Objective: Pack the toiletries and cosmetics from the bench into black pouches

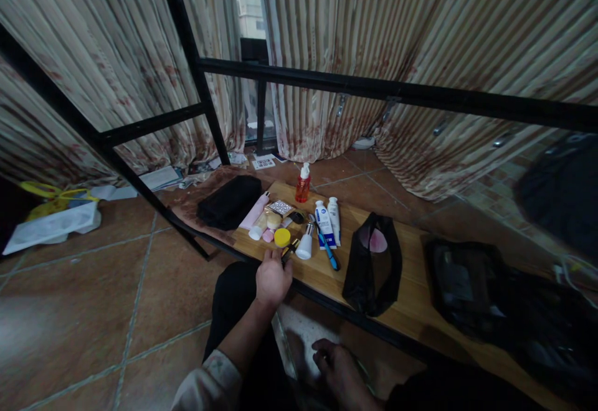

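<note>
My left hand (273, 277) is at the front edge of the wooden bench, its fingers closed around a small dark tube with gold parts (290, 249). My right hand (343, 373) hangs low in front of the bench, fingers loosely bent and apart, with nothing visible in it. Close to the left hand are a yellow-lidded jar (282, 237), a white bottle (305, 244) and a blue toothbrush (329, 252). Two white squeeze tubes (323, 221) lie behind the brush. A pink tube (255, 212) and a glittery compact (280, 207) lie further left.
An orange pump bottle (303, 187) stands at the bench's back edge. A black pouch (230, 201) lies left; an open black mesh bag (352, 274) with something pink is right. Dark bags (467, 280) lie farther right. A black metal frame (327, 78) crosses before the curtains.
</note>
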A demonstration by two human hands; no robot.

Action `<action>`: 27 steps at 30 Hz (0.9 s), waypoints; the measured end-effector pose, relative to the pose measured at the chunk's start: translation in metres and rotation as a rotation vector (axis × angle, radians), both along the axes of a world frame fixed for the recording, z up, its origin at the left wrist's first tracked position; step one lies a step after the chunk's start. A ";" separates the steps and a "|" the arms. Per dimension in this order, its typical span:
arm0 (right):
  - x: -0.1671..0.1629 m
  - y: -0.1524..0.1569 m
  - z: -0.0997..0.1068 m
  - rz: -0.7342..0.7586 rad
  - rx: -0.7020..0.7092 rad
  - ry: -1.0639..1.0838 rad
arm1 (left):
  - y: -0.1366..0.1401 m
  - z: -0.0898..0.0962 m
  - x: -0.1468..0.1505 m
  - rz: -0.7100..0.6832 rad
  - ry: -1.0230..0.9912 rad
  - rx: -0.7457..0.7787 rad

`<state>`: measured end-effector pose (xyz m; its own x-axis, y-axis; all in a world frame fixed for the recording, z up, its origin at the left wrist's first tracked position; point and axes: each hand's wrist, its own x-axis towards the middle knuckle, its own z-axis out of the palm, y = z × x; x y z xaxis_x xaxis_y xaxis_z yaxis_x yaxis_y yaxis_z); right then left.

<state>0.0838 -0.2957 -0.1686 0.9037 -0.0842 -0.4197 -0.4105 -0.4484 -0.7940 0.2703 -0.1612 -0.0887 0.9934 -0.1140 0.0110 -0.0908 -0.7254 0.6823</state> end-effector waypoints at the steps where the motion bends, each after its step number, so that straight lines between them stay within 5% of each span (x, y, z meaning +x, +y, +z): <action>1: 0.000 0.000 -0.003 -0.018 0.030 -0.007 | 0.001 -0.001 0.001 0.023 0.037 -0.130; 4: 0.002 -0.002 -0.011 -0.097 0.156 -0.021 | 0.006 -0.004 0.005 0.015 0.170 -0.441; 7: 0.009 -0.003 -0.008 -0.182 0.324 -0.026 | 0.010 -0.005 0.006 -0.063 0.292 -0.599; 11: 0.026 -0.002 0.018 -0.255 0.440 -0.066 | 0.013 0.000 0.003 -0.134 0.395 -0.823; 17: 0.048 0.013 0.067 -0.238 0.543 -0.148 | 0.016 0.011 0.001 -0.210 0.689 -1.419; 22: 0.064 0.027 0.096 -0.294 0.575 -0.229 | 0.016 0.012 0.001 -0.243 0.766 -1.572; 27: 0.095 0.025 0.117 -0.350 0.437 -0.435 | 0.012 0.010 -0.001 -0.232 0.691 -1.584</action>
<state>0.1787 -0.2704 -0.0519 0.9476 -0.3067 -0.0889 -0.0775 0.0491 -0.9958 0.2695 -0.1494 -0.0782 0.8293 -0.5411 -0.1395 0.5014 0.6104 0.6132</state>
